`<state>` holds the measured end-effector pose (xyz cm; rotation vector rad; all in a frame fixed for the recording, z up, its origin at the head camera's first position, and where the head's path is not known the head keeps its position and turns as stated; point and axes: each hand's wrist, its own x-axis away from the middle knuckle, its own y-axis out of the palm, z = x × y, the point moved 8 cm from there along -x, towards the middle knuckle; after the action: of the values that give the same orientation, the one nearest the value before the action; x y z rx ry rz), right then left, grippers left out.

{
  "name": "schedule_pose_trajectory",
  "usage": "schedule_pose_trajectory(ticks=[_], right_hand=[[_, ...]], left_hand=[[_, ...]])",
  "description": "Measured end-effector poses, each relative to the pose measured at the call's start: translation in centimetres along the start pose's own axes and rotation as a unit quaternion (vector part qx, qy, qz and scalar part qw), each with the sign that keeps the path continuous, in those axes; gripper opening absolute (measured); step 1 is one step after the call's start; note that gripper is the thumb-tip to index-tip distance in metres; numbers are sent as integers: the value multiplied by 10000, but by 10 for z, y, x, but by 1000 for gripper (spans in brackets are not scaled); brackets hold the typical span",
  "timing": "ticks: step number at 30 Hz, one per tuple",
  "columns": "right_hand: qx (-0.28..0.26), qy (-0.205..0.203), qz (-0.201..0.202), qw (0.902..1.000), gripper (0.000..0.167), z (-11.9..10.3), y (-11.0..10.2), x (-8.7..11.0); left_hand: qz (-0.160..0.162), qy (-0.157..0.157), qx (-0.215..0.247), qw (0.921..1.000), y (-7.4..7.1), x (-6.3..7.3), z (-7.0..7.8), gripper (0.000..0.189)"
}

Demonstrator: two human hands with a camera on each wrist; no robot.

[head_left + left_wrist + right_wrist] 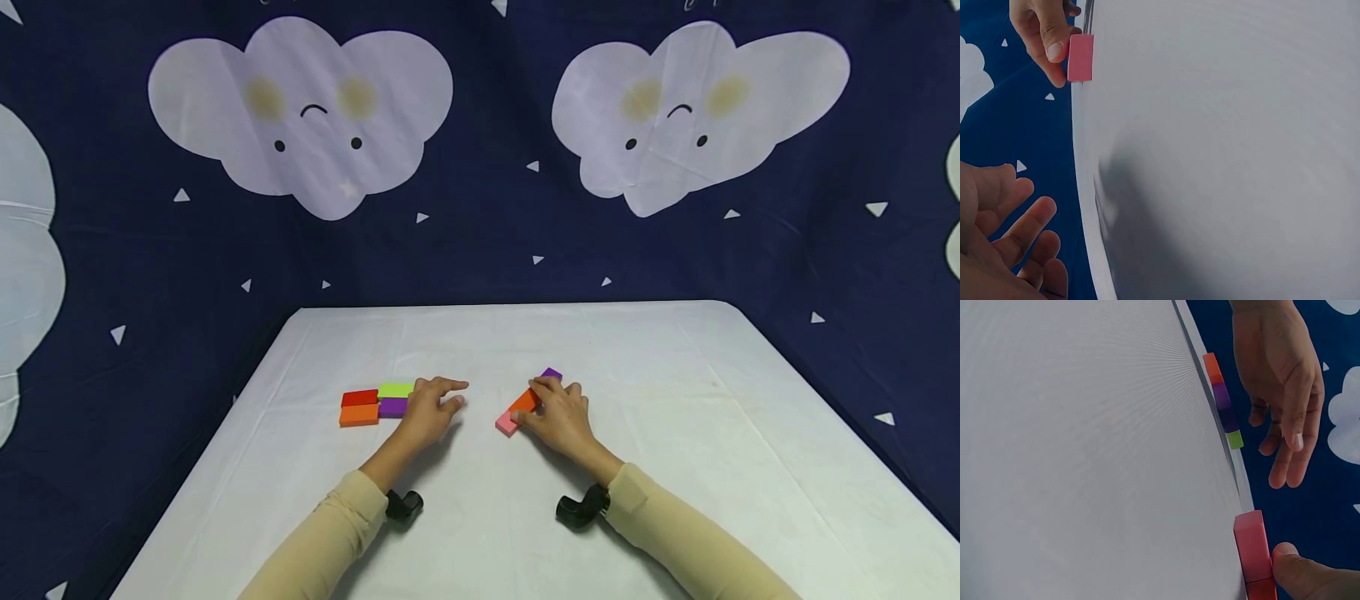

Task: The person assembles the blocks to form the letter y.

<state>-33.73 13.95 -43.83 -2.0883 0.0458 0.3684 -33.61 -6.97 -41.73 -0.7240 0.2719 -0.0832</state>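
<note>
My right hand is at a slanted row of blocks, with thumb and index finger gripping it around the orange block. A pink block forms the near end of this row, and a purple block shows at the far end, partly behind the fingers. In the right wrist view the thumb meets the side of the pink block. Holding nothing, my left hand hovers with extended fingers beside a second group of blocks, partly covering its green block and purple block.
At the left end of that second group, a red block lies behind another orange block. All the blocks lie on a white-covered table. Beyond its far edge hangs a dark blue cloth printed with clouds and triangles.
</note>
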Motion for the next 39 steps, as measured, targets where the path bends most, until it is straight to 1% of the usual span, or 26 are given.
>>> schedule_pose_trajectory(ticks=[6, 12, 19, 24, 27, 32, 39], right_hand=[[82, 0, -4, 10000, 67, 1, 1, 0], [116, 22, -66, 9999, 67, 2, 2, 1], [106, 38, -95, 9999, 67, 1, 2, 0], [106, 49, -87, 9999, 67, 0, 1, 1], [124, 38, -78, 9999, 67, 1, 0, 0], [192, 8, -84, 9998, 68, 1, 1, -1], [158, 1, -122, 9998, 67, 0, 1, -1]], left_hand=[[-4, -108, -14, 9999, -5, 3, -9, 28], [68, -200, 3, 9998, -16, 6, -14, 27], [158, -340, -9, 9993, -37, 11, -20, 29], [264, -460, -17, 9986, -54, 16, -33, 30], [286, -479, -159, 9983, -64, 19, -40, 30], [245, -475, -440, 9976, -80, 22, -51, 29], [93, -697, -602, 9957, -96, 29, -67, 29]])
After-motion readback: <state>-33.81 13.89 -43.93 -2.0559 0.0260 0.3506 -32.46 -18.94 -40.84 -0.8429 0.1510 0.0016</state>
